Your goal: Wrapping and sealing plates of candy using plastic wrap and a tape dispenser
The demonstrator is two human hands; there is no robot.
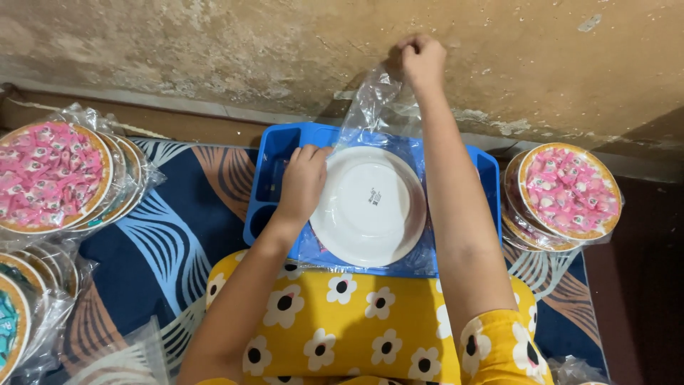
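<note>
A white round plate [370,205] lies upside down on a blue plastic tray [272,158], inside a clear plastic bag [370,107]. My left hand [303,182] rests on the plate's left rim, fingers curled over its edge. My right hand [422,60] is raised toward the wall, pinching the far end of the clear bag and pulling it up and away from the plate.
A stack of bagged plates with a pink pattern [50,175] sits at the left, another pink stack [566,194] at the right. More bagged plates [18,314] lie at the lower left. A blue patterned mat [164,242] covers the floor; a stained wall [214,50] stands ahead.
</note>
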